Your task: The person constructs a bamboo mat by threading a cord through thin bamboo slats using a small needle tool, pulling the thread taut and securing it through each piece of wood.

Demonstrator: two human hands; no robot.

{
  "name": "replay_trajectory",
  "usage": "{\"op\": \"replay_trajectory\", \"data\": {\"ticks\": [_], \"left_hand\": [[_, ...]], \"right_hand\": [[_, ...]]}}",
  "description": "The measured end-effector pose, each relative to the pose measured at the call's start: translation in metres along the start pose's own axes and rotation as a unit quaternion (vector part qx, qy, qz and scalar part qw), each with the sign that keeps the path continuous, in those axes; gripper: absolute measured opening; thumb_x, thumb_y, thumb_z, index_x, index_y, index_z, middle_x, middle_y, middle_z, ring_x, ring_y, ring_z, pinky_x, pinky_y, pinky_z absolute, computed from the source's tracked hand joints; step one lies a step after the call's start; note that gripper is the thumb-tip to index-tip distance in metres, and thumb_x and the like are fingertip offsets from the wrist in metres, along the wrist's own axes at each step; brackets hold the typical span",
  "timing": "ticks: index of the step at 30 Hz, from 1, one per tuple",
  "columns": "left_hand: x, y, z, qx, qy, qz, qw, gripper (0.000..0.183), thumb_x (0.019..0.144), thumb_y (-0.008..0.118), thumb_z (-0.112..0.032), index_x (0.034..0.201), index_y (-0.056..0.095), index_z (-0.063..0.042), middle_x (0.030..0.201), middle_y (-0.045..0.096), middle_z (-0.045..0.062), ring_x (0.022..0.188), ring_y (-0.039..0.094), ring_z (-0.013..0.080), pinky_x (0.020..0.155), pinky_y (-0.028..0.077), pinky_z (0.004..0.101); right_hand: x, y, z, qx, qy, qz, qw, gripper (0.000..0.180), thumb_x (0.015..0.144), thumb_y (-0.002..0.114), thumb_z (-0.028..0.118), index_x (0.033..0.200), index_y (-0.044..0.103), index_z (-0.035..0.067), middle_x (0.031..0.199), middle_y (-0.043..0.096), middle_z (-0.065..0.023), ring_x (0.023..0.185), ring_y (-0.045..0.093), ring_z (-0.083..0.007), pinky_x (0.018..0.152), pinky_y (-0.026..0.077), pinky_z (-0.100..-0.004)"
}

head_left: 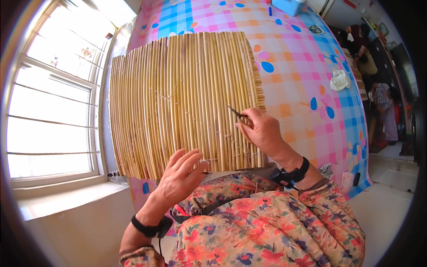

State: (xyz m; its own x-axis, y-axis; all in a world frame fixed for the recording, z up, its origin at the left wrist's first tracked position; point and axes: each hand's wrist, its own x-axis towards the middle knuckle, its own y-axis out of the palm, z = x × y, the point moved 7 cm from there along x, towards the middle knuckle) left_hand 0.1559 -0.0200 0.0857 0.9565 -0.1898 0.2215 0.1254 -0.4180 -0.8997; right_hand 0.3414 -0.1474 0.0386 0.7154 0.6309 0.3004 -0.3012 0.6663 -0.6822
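Note:
A mat of parallel plant stalks [186, 100], tied with pale thread, lies before me on a patterned sheet. My right hand [262, 130] is closed on a small pair of dark-bladed scissors [236, 111], whose tip points up and left over the right part of the mat. My left hand [181, 177] holds nothing; its fingers are spread over the mat's near edge, beside a knotted white thread [208, 160]. Whether the left fingertips touch the stalks, I cannot tell.
The checked, flowered sheet [290, 96] bears a white cloth [340, 80] and a light-blue container [289, 6]. At left is a barred window [51, 123] with a sill. Two other people [362, 36], [383, 96] are far right.

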Motion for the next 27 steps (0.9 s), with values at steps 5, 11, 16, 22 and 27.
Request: {"op": "replay_trajectory", "data": {"ticks": [5, 11, 16, 22, 27], "left_hand": [[-0.074, 0.036, 0.016, 0.113, -0.130, 0.066, 0.983, 0.044, 0.082, 0.059, -0.015, 0.125, 0.056, -0.007, 0.139, 0.044, 0.012, 0.134, 0.039, 0.0269, 0.112, 0.019, 0.0546], [-0.041, 0.052, 0.018, 0.104, -0.091, 0.026, 0.990, 0.053, 0.086, 0.050, -0.023, 0.137, 0.045, -0.012, 0.146, 0.039, 0.007, 0.138, 0.033, 0.0241, 0.113, 0.015, 0.0561], [-0.040, 0.052, 0.024, 0.082, -0.087, 0.036, 0.992, 0.054, 0.085, 0.052, -0.022, 0.138, 0.045, -0.015, 0.145, 0.040, 0.005, 0.137, 0.034, 0.0236, 0.112, 0.016, 0.0563], [-0.041, 0.049, 0.025, 0.098, -0.073, 0.016, 0.992, 0.048, 0.084, 0.052, -0.017, 0.132, 0.051, -0.014, 0.143, 0.043, 0.005, 0.135, 0.037, 0.0227, 0.112, 0.017, 0.0568], [-0.041, 0.043, 0.026, 0.072, -0.058, -0.020, 0.996, 0.043, 0.082, 0.054, -0.015, 0.125, 0.057, -0.012, 0.136, 0.050, 0.005, 0.131, 0.043, 0.0228, 0.111, 0.022, 0.0561]], "right_hand": [[-0.003, -0.005, -0.035, 0.124, 0.136, 0.000, 0.983, 0.028, 0.079, 0.075, 0.017, 0.097, 0.060, 0.002, 0.073, 0.061, -0.0106, 0.061, 0.059, -0.0171, 0.057, 0.047, -0.0301], [-0.003, -0.017, -0.029, 0.091, 0.147, 0.029, 0.984, 0.028, 0.081, 0.075, 0.016, 0.099, 0.060, 0.001, 0.069, 0.060, -0.0076, 0.061, 0.055, -0.0101, 0.058, 0.047, -0.0271], [0.004, -0.024, -0.050, 0.151, 0.196, -0.018, 0.969, 0.025, 0.083, 0.072, 0.012, 0.101, 0.059, 0.000, 0.068, 0.058, -0.0009, 0.061, 0.053, -0.0059, 0.056, 0.046, -0.0238], [0.001, -0.031, -0.105, 0.305, 0.280, -0.088, 0.906, 0.030, 0.088, 0.067, 0.012, 0.113, 0.054, 0.001, 0.064, 0.051, 0.0017, 0.050, 0.048, -0.0051, 0.044, 0.039, -0.0206], [-0.011, -0.015, -0.122, 0.352, 0.351, -0.099, 0.862, 0.032, 0.088, 0.068, 0.021, 0.111, 0.055, 0.003, 0.076, 0.054, 0.0005, 0.054, 0.049, -0.0056, 0.045, 0.040, -0.0212]]}}
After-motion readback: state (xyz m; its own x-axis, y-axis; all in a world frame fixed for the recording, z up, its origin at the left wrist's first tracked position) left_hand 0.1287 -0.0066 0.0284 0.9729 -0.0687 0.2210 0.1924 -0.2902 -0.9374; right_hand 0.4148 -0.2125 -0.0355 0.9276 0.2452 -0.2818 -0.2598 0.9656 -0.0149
